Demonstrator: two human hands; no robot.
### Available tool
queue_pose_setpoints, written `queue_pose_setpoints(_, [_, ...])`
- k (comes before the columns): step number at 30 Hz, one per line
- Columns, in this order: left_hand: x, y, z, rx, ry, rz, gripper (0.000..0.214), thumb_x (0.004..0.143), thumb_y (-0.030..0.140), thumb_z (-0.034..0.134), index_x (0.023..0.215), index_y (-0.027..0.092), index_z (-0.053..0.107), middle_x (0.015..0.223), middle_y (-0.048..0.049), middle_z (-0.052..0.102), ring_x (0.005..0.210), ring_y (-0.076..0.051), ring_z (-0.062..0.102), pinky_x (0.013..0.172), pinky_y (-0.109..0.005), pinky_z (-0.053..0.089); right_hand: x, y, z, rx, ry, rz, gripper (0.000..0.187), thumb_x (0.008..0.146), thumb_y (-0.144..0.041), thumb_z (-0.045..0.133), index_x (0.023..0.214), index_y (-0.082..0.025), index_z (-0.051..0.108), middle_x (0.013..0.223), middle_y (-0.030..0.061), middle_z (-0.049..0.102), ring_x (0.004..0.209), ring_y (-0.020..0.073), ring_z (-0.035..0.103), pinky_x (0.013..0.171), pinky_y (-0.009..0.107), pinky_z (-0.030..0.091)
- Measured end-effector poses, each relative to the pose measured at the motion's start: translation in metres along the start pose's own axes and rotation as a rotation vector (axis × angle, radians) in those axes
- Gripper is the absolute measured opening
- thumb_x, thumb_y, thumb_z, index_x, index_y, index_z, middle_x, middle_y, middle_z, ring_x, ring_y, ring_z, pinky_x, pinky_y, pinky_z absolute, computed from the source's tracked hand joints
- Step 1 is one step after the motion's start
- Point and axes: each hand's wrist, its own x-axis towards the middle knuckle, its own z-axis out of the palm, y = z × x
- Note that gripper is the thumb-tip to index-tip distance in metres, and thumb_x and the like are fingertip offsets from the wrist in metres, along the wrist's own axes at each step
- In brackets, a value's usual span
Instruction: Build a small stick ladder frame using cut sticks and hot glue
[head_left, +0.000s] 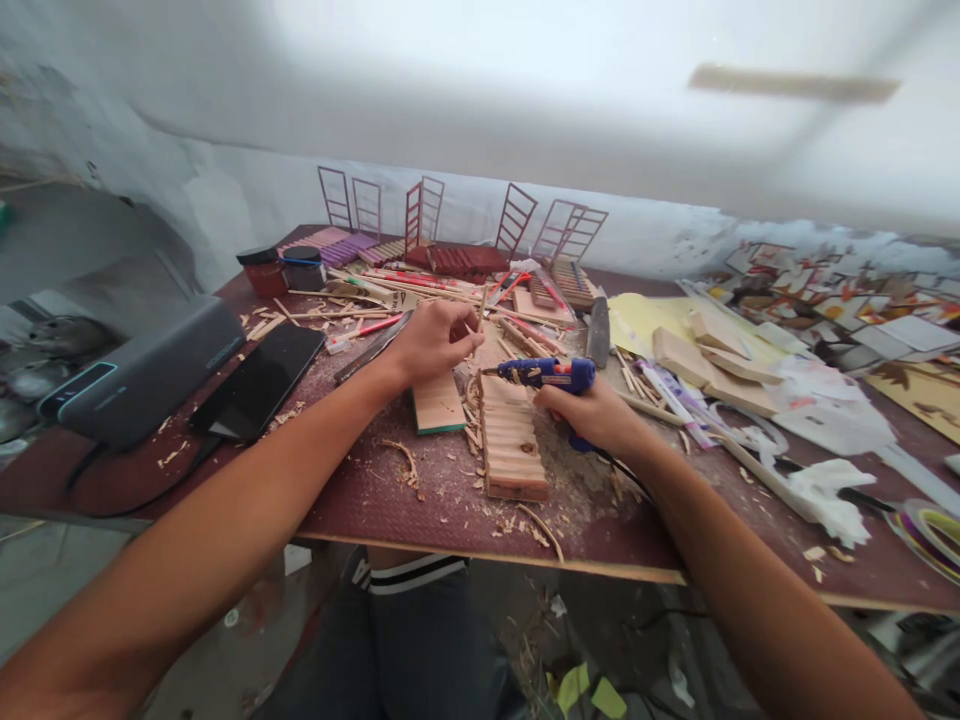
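My right hand is wrapped around a blue hot glue gun, its nozzle pointing left toward my left hand. Between the thumb and fingers of my left hand is a thin wooden stick, standing roughly upright. Below the nozzle lies a ridged wooden block with rows of sticks across its top. A flat wooden piece with a green edge rests under my left hand. Whether the nozzle touches the stick cannot be made out.
A power station and a black phone stand left. Small ladder-like frames line the back. A hammer head, wood blocks and tape rolls are to the right. Wood shavings litter the table.
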Motion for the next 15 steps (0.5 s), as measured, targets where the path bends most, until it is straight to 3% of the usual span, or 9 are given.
queue_pose_setpoints(10, [0.000,0.000,-0.001,0.021,0.005,0.013,0.009,0.083,0.020,0.068,0.077,0.014,0.067,0.068,-0.0034,0.069,0.059,-0.011,0.059,0.054,-0.022,0.042,-0.007,0.003,-0.012,-0.018,-0.014,0.115,0.024,0.074,-0.040,0.064,0.065,-0.022,0.051,0.053,-0.0027,0.050,0.049,0.0122,0.044,0.046,0.028,0.032])
queue_pose_setpoints(15, [0.000,0.001,-0.002,0.032,0.013,0.012,0.008,0.083,0.020,0.068,0.078,0.013,0.068,0.068,-0.0040,0.070,0.061,-0.011,0.059,0.056,-0.023,0.043,-0.010,0.004,-0.013,0.058,-0.018,0.081,0.021,0.075,-0.039,0.066,0.069,-0.020,0.059,0.056,-0.0014,0.055,0.051,0.0137,0.050,0.048,0.028,0.037])
